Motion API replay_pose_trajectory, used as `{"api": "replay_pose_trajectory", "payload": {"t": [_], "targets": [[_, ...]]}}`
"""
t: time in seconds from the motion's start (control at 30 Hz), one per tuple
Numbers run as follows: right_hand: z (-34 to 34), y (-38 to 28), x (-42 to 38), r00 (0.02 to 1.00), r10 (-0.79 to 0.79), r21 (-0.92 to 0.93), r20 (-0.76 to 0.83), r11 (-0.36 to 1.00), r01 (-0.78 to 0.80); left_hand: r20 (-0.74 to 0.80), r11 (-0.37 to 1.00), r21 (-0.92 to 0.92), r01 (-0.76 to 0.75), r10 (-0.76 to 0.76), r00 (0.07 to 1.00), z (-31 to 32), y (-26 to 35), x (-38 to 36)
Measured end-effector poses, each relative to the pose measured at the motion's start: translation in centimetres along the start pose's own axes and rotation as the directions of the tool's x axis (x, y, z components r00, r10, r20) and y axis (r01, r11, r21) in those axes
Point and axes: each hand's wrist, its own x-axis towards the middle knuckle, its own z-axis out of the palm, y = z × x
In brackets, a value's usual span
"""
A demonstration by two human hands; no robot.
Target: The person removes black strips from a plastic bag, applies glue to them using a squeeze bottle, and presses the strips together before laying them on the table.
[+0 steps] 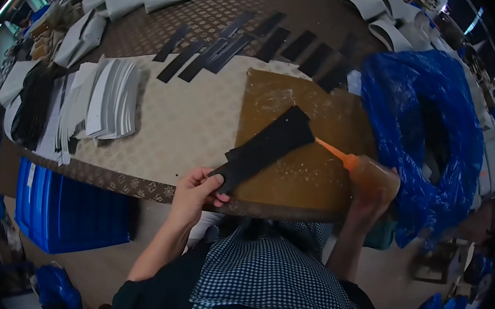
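Note:
My left hand [196, 195] pinches the near end of a black strip [262, 147] between thumb and fingers. A second dark piece shows along the strip's upper edge, mostly hidden under it. The strip slants up to the right over a brown board [274, 91]. My right hand [373, 194] is wrapped round a squeeze bottle [373, 176] with amber contents and an orange nozzle. The nozzle points up and left, its tip right at the strip's far right end.
Several black strips [189, 61] lie in rows on the patterned table beyond. White curved sheets [112, 102] are stacked at the left, above a blue crate [68, 203]. A blue plastic bag [462, 132] stands open at the right. White rolled pieces [388, 4] sit at the back right.

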Motion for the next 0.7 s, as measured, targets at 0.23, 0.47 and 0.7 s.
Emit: {"api": "replay_pose_trajectory", "payload": {"t": [0.23, 0.47, 0.7], "targets": [[1.7, 1.6, -0.8, 0.991, -0.007, 0.047, 0.135, 0.999, 0.001, -0.081, 0.994, 0.028, -0.110, 0.112, 0.990, 0.5, 0.1, 0.3], [1.6, 2.6, -0.9, 0.992, 0.037, 0.060, 0.121, 0.997, -0.044, -0.150, 0.989, 0.076, -0.129, 0.139, 0.979, 0.1, -0.2, 0.2], [1.9, 2.6, -1.2, 0.990, 0.075, 0.069, 0.118, 0.994, -0.084, -0.100, 0.991, 0.107, -0.079, 0.090, 0.991, 0.7, 0.2, -0.1]]}}
